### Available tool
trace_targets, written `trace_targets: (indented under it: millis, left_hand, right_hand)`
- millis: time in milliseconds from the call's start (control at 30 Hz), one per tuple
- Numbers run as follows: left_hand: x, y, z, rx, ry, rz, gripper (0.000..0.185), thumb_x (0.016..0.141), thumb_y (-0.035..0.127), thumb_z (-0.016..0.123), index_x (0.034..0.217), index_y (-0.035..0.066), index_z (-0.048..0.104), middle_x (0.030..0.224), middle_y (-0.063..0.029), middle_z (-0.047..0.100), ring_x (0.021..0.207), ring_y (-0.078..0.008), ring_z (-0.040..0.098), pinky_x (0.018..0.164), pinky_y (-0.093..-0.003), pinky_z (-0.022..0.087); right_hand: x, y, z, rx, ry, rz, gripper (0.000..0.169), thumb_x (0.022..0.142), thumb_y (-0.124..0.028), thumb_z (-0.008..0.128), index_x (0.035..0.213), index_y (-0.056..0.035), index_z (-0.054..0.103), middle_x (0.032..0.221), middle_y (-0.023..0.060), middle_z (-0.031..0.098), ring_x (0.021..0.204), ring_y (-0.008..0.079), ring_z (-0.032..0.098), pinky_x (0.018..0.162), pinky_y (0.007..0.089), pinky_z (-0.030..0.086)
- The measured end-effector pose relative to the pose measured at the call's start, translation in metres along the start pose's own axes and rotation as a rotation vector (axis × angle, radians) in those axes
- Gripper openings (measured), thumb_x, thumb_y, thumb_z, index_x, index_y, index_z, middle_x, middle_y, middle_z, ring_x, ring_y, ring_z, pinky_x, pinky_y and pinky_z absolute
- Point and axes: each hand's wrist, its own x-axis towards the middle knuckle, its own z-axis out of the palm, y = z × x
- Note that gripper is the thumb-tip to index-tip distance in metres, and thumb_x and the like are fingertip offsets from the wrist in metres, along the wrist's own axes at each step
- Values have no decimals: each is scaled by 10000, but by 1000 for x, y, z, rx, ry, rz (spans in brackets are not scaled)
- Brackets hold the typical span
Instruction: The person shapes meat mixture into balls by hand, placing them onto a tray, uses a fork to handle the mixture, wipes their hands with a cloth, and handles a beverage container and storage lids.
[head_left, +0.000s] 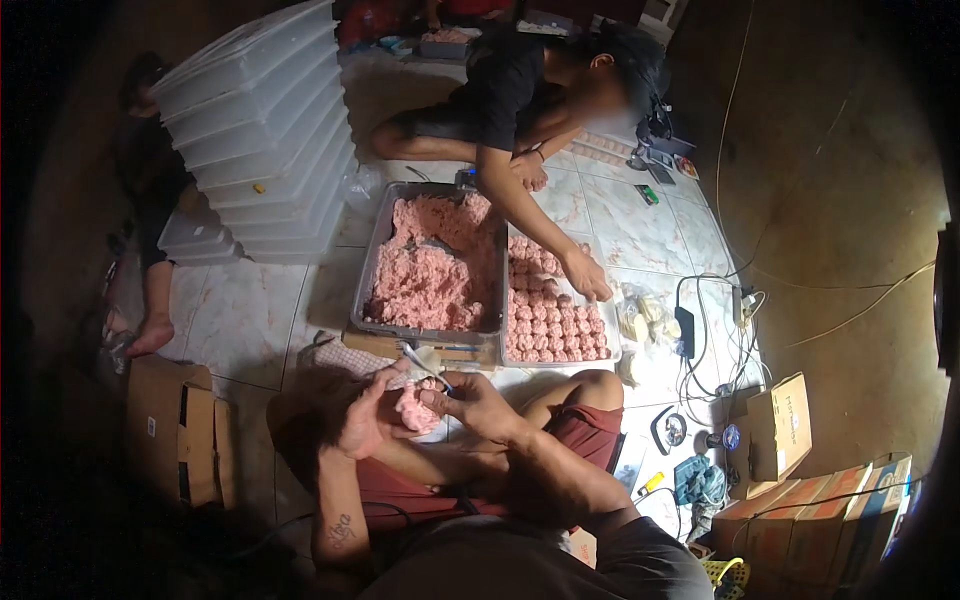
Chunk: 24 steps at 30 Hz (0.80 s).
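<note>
A lump of pink minced paste (417, 409) sits against the fingers of my left hand (364, 420), above my crossed legs. My right hand (480, 405) meets it from the other side, its thumb beside the lump. Between those fingers is a small utensil (445, 383), mostly hidden, so its kind is unclear. Just beyond my hands stands a grey plastic tub (363, 300) heaped with pink paste (427, 289). To its right, a clear plastic tray (616, 352) carries rows of shaped pink balls (555, 330).
Opposite me, a seated person reaches a hand (589, 277) over the tray. Stacked translucent bins (262, 135) tower at the left, near another person's foot (152, 335). Cardboard boxes (169, 431) flank me. Bagged pale pieces (649, 319) and tangled cables (701, 360) lie at right.
</note>
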Motion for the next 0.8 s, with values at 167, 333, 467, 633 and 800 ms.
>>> trace_targets:
  millis: [167,333,467,633,800]
  left_hand:
    - [10,-38,-45,1380,-139,727,309,913,154,568,1212,83,602,1147,-91,643,1114,-255,588,946,-437,489]
    - [36,-42,-36,1272,227,769,166,829,166,728,937,53,673,967,-102,689,921,-269,650,826,-394,500]
    - [36,-14,-2,1116,405,779,295,738,219,842,878,27,666,818,-98,680,742,-259,646,703,-371,515]
    - [38,-13,3,1003,406,790,429,683,296,888,912,20,652,811,-100,677,724,-263,634,675,-365,509]
    - [41,-15,-23,1204,447,542,516,639,348,910,907,20,616,821,-115,662,731,-280,626,683,-377,508]
  right_hand:
    - [12,-40,7,-423,-113,-191,323,926,-271,685,1016,38,657,849,70,649,794,127,552,710,312,465]
    - [12,-12,-5,-337,302,-289,300,1010,-258,535,961,26,617,786,59,562,757,131,501,698,295,430]
    - [-12,63,-13,58,194,1,185,1006,-172,550,1029,-23,657,758,-38,520,691,57,441,639,222,379]
    - [0,48,-3,-369,161,-332,196,1012,-134,521,1027,7,656,802,23,553,724,111,495,652,275,431]
    - [8,18,-31,-1011,199,-517,203,964,-99,517,1004,-6,693,883,226,592,845,394,598,710,429,463]
